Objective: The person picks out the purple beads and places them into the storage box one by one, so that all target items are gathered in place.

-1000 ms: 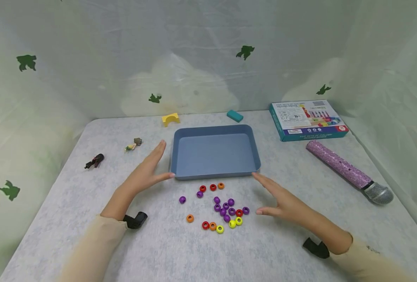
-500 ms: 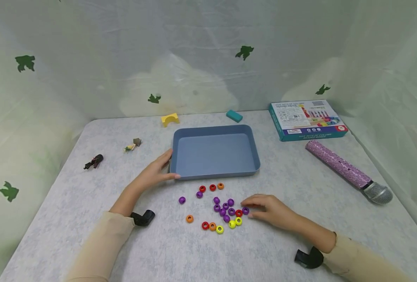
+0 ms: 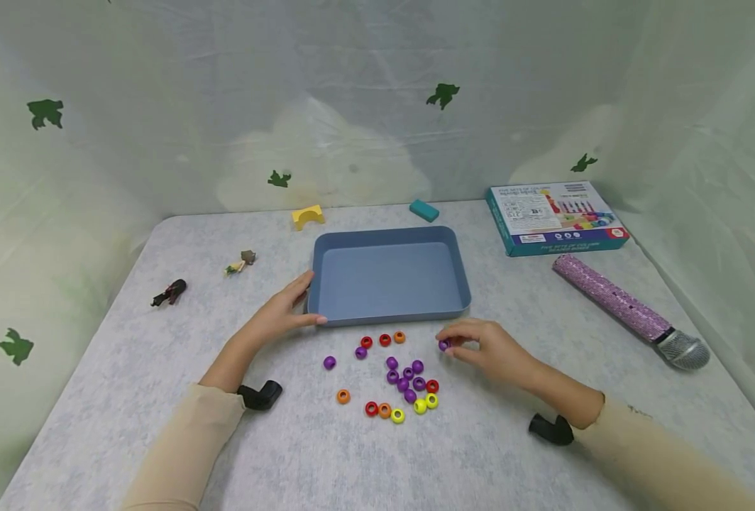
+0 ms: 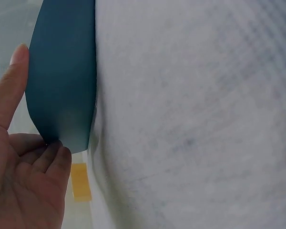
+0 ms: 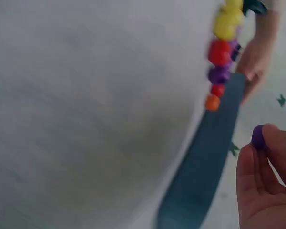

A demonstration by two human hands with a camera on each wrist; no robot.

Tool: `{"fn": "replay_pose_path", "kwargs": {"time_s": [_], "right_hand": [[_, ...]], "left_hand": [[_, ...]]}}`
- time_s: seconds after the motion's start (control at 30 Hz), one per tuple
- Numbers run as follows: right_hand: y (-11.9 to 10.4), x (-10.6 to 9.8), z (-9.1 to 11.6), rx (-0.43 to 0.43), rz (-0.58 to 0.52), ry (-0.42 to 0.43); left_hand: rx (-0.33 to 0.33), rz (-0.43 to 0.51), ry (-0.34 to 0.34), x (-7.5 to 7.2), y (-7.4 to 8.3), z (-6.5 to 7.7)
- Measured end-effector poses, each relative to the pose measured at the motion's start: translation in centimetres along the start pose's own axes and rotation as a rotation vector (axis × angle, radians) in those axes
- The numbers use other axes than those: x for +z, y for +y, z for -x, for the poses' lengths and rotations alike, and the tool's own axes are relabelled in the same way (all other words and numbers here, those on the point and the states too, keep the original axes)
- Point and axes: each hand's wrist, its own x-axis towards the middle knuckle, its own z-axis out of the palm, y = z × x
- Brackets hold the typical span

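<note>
A shallow blue-grey tray (image 3: 390, 280) lies flat in the middle of the table. At its near left corner, my left hand (image 3: 278, 312) holds the tray, thumb at the front rim and fingers along the left side; the left wrist view shows the fingertips bent against the tray wall (image 4: 62, 71). My right hand (image 3: 491, 348) pinches a purple bead (image 3: 444, 345) between thumb and fingers, just in front of the tray's near right corner. The right wrist view shows this purple bead (image 5: 258, 137) at the fingertips. Several purple beads (image 3: 403, 384) lie clustered to its left.
Loose red beads (image 3: 371, 409), orange beads (image 3: 343, 397) and yellow beads (image 3: 420, 407) lie before the tray. Behind it are a yellow arch block (image 3: 309, 216) and a teal block (image 3: 424, 210). A box (image 3: 556, 216) and glittery microphone (image 3: 614, 298) lie right; small figures (image 3: 169, 292) left.
My left hand has moved in from beside the tray to hold its corner. My right hand has reached down to the beads, taken a purple one and carried it toward the tray.
</note>
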Motion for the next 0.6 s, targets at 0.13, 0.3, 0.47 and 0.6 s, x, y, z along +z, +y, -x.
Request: {"fn": "replay_pose_path", "kwargs": {"time_s": [0.13, 0.3, 0.47, 0.6], "right_hand": [[0.0, -1.8, -2.6, -0.03, 0.002, 0.087], [1.3, -2.9, -6.5, 0.02, -0.042, 0.143], [3.1, -2.4, -9.6, 0.139, -0.116, 0.144], [4.1, -1.7, -11.1, 0.188, -0.093, 0.125]], "left_hand": [[-0.013, -0.015, 0.008, 0.1, 0.0, 0.1], [-0.032, 0.004, 0.015, 0.1, 0.1, 0.1], [-0.052, 0.015, 0.013, 0.1, 0.3, 0.1], [-0.054, 0.014, 0.007, 0.1, 0.2, 0.0]]}}
